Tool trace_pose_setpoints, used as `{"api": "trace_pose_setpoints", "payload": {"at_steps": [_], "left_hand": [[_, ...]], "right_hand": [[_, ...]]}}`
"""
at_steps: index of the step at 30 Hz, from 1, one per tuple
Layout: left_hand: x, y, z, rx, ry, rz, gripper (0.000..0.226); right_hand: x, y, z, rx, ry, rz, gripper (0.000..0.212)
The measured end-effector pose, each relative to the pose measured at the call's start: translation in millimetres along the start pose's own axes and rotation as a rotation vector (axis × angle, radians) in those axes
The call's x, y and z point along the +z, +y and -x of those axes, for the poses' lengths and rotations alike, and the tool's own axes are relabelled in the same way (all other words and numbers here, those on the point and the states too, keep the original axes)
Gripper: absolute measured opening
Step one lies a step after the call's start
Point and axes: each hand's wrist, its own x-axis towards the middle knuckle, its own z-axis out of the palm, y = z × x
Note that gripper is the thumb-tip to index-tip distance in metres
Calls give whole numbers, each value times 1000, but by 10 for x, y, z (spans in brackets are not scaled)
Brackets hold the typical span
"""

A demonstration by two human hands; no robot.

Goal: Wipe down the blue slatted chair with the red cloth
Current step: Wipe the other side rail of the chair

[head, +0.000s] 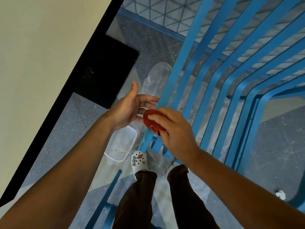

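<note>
Now the right hand pinches the red cloth against the blue slatted chair; the left hand is spread open, empty.

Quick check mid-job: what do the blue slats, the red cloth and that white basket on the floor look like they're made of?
Blue slatted chair: probably painted metal or hard plastic; thin smooth strips with a sheen, bent cleanly.
Red cloth: soft fabric, bunched and folded in the right hand; matte, slightly nubby.
White perforated basket: looks like moulded plastic, with a fine grid of holes and a smooth rim.

"EMY" in letter charms on the white clog
</note>
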Motion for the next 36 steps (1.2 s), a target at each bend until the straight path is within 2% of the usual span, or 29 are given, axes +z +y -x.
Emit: {"api": "trace_pose_setpoints", "payload": {"at_steps": [8,15,18,21,27,30,36], "left_hand": [[-26,-88,51,35,1,-56,96],[-48,-186,25,27,-18,39,103],[-55,-220,25,24,-32,78,108],[-47,-224,49,36,-16,67,102],[32,-232,106,98,51,-21,86],[57,-238,142,107,69,-53,88],[51,-249,131,129,44,-11,86]], "right_hand": [[-34,63,31,-155,-28,87,38],[-257,411,-471,-5,126,-9,33],[-274,445,-525,47,159,-23,38],[-211,349,-392,60,138,-33,40],[-70,95,5,25,29,-60,60],[-7,-6,33,52,74,-60,57],[-72,113,-261,10,159,38,31]]}}
